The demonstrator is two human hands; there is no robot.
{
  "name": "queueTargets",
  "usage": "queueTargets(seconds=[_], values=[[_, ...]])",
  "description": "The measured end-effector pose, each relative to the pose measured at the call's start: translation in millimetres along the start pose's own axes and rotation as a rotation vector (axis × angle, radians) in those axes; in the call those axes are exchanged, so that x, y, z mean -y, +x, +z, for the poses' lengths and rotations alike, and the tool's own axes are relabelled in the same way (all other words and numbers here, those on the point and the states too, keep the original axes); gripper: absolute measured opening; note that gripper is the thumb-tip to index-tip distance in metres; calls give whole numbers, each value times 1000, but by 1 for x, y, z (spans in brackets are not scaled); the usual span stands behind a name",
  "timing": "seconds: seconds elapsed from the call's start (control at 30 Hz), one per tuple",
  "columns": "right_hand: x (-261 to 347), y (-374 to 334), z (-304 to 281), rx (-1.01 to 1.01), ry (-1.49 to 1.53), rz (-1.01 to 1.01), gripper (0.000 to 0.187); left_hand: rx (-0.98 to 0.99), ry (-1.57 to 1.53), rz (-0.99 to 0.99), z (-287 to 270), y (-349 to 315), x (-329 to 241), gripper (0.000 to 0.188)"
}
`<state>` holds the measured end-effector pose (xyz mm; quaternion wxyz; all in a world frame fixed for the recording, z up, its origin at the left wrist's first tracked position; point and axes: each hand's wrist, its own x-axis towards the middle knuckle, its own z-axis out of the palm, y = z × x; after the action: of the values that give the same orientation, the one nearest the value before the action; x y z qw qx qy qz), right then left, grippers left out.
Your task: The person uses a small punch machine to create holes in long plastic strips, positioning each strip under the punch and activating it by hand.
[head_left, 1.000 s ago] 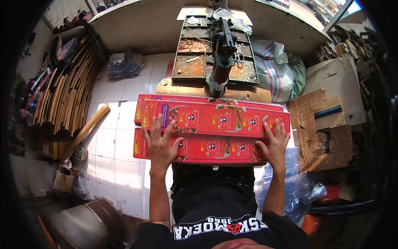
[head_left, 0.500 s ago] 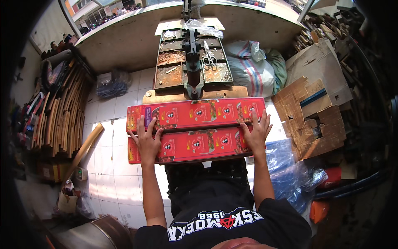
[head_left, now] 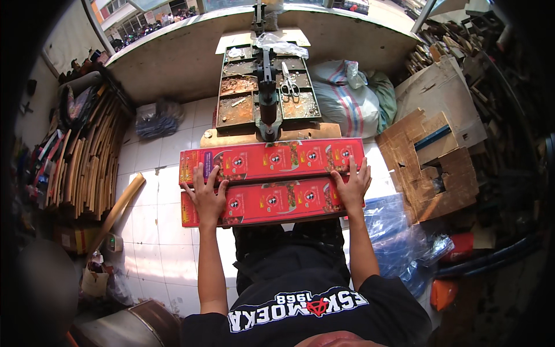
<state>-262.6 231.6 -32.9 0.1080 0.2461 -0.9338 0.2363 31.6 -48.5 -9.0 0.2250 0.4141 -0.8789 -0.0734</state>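
A long red printed panel [head_left: 272,159] lies crosswise before me, food pictures on its face; a dark line divides it from a matching red strip [head_left: 274,201] nearer my body. My left hand [head_left: 208,194] rests across the line toward the left end, fingers spread flat. At the right end my right hand [head_left: 352,185] lies on both strips too, with its fingers apart. Just beyond the far edge stands a dark metal press [head_left: 268,92], its post close to the panel. What supports the panel from below is mostly hidden.
A compartment tray [head_left: 238,127] with small bits and scissors [head_left: 289,84] sits behind the press. White sacks [head_left: 347,104] and cut brown boards [head_left: 430,168] stand at right, above clear blue plastic [head_left: 387,231]. Stacked boards [head_left: 87,162] fill the left; a curved brown strip [head_left: 124,202] leans nearby.
The whole view has shifted slightly. Both hands keep their places on the red strips, fingers still spread.
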Motion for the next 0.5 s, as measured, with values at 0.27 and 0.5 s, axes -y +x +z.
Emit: queueTargets(seconds=[0.27, 0.5], values=[[4, -2, 2, -18, 28, -20, 79, -17, 8, 7, 0, 0, 6, 48], [4, -2, 3, -19, 39, -33, 78, 1, 10, -4, -2, 2, 7, 49]])
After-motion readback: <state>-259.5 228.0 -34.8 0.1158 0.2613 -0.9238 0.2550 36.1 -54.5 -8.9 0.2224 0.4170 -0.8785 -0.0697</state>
